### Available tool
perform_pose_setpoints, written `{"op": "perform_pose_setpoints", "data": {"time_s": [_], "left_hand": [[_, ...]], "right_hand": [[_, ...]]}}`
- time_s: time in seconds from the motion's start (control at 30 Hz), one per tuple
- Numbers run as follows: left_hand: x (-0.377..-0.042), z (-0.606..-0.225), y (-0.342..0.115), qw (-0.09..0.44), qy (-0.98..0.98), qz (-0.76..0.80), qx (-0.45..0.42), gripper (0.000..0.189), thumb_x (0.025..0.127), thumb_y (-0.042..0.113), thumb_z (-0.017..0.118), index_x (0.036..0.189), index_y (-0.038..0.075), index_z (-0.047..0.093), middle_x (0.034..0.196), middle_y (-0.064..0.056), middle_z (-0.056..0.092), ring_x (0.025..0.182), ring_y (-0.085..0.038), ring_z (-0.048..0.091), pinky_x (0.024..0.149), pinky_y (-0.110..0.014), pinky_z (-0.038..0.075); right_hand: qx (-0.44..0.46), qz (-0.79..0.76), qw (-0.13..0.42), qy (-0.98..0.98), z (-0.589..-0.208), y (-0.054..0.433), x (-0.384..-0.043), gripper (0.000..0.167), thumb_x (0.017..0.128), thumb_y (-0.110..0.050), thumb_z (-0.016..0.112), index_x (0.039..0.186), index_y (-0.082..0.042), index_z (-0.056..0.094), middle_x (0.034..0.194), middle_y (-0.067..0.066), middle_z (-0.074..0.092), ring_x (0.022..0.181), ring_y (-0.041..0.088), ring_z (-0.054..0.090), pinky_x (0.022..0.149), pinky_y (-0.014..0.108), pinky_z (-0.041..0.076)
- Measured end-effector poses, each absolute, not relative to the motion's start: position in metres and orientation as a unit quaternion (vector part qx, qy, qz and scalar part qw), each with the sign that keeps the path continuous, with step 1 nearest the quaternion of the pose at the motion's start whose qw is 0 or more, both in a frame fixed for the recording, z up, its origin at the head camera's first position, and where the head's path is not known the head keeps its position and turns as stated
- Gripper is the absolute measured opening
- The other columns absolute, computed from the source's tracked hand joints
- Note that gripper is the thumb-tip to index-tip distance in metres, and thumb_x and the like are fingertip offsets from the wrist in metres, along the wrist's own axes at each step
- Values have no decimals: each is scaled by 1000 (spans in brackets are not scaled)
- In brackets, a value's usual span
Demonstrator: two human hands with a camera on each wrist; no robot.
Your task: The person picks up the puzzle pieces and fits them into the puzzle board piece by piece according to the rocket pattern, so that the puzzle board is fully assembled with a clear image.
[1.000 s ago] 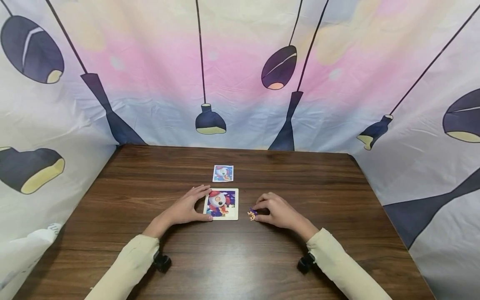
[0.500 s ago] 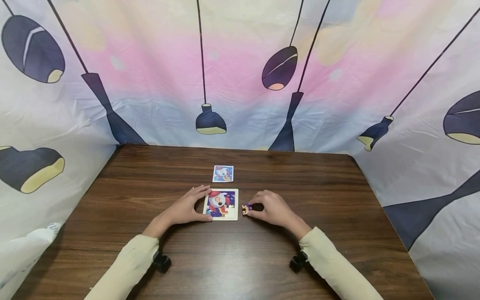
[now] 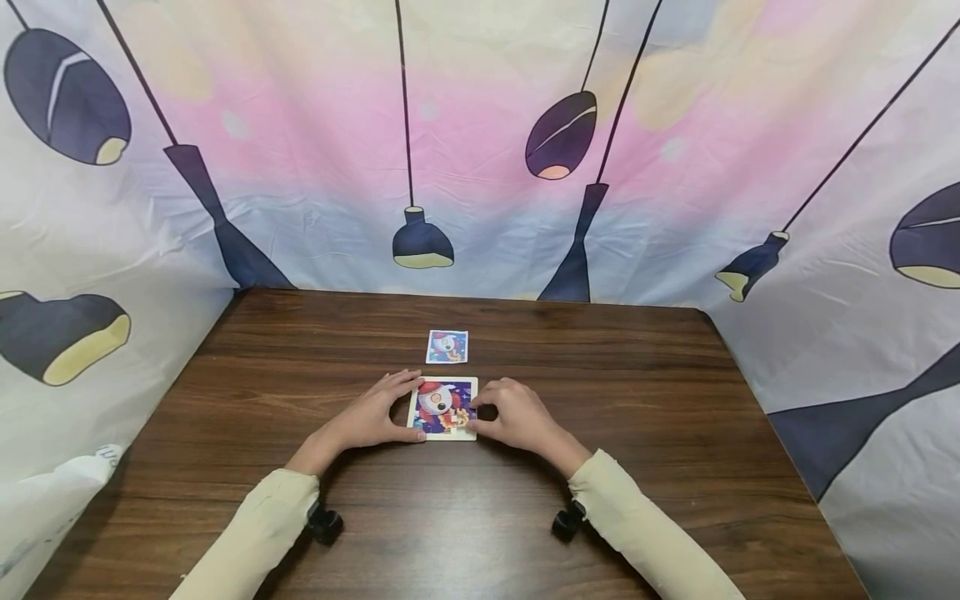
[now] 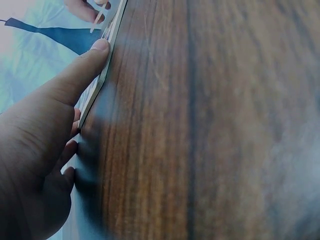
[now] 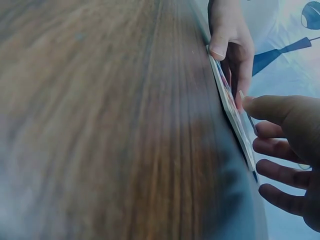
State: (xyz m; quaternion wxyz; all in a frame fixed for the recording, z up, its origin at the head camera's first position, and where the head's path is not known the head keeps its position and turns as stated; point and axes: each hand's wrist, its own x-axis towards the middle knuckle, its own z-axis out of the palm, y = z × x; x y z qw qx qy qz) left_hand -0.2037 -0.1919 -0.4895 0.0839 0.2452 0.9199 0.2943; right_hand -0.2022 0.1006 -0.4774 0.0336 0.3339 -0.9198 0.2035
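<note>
A square jigsaw puzzle board [image 3: 437,400] with a pale frame lies on the table, showing a cartoon character in a red hat on a purple ground. My left hand [image 3: 367,414] holds it at the left side, thumb at the near corner and index finger at the far corner. Over the board's right part, my right hand [image 3: 516,417] pinches a thin jigsaw piece [image 5: 248,112] between thumb and fingers. That piece is seen edge-on and tilted above the board in the right wrist view. A pale gap shows in the picture's lower right; the fingertips partly hide that area.
A small printed picture card [image 3: 447,347] with the same cartoon lies behind the board. The brown wooden table [image 3: 600,350] meets a lamp-patterned cloth [image 3: 480,167] at the back and sides.
My right hand has moved left with the jigsaw piece, from the bare table beside the board to over its right part. My left hand and the board have stayed put.
</note>
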Motion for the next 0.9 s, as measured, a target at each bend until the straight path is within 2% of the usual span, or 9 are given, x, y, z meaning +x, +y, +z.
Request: {"op": "perform_pose_setpoints", "data": {"time_s": [0.4,0.67,0.9], "left_hand": [[-203,-490,-192,82,918,296,249,101,79,58,83,156,7,42,165,-13,33,155,-39,20,123,-64,16],[-204,-491,-192,82,919,295,248,102,79,60,83,156,7,43,165,-14,33,155,-40,20,122,-65,18],[-205,-491,-190,83,918,295,253,101,79,59,83,156,6,43,164,-13,34,155,-39,21,123,-63,16]], "right_hand": [[335,195,27,-921,-480,92,-200,30,85,-45,83,102,-19,83,102,-6,73,93,12,63,77,29,55],[340,195,32,-919,-478,92,-202,34,89,-46,79,108,-18,82,110,-2,73,99,15,64,84,34,57],[351,177,24,-919,-480,90,-204,28,90,-42,79,109,-21,82,114,-2,71,98,13,61,77,28,54]]}}
